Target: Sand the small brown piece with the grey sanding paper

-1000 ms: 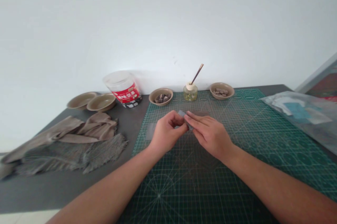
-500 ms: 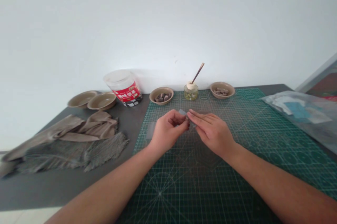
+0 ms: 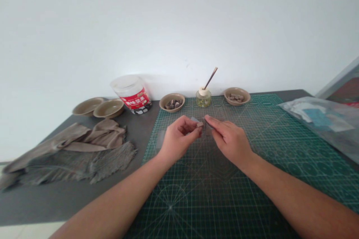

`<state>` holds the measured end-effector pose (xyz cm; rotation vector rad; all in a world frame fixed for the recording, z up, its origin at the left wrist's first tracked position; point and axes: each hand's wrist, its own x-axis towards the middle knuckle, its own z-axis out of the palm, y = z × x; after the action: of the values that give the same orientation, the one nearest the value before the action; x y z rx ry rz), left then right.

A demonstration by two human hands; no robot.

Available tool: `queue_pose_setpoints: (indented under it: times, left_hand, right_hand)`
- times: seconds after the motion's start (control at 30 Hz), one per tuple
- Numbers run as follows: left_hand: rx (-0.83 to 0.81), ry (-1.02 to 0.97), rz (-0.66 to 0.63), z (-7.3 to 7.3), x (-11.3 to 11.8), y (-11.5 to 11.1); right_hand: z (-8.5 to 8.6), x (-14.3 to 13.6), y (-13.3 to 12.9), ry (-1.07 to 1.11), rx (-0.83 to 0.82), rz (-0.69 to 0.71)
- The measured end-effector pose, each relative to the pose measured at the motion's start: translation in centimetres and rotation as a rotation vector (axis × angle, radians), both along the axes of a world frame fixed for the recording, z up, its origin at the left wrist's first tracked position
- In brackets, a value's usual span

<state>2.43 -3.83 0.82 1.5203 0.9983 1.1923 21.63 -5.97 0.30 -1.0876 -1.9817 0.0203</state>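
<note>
Between thumb and fingertips, my left hand [image 3: 180,135] pinches a small brownish piece [image 3: 199,124] above the green cutting mat [image 3: 193,194]. Just to its right, my right hand [image 3: 230,137] has its fingers pressed together around something thin and dark, too small to name. A small gap separates the two hands. Under and behind the fingertips lies a greyish flat piece [image 3: 194,119], mostly hidden. Another grey square [image 3: 160,139] rests on the mat left of my left hand.
Along the wall stand a bowl of dark pieces [image 3: 174,102], a glass bottle with a stick [image 3: 203,97] and a bowl of brown pieces [image 3: 237,96]. A jar [image 3: 131,94], stacked bowls [image 3: 109,108] and cloth [image 3: 84,149] are left; a plastic bag [image 3: 325,117] lies right.
My right hand has drawn slightly right, away from my left fingertips. The brownish piece in my left hand now shows.
</note>
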Motion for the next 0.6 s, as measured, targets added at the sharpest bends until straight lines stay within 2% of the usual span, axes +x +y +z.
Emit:
queue_pose_setpoints:
  times: [0.6]
  left_hand:
    - [0.046, 0.062, 0.009, -0.11, 0.05, 0.24]
  right_hand:
    - [0.13, -0.48, -0.61, 0.068, -0.014, 0.017]
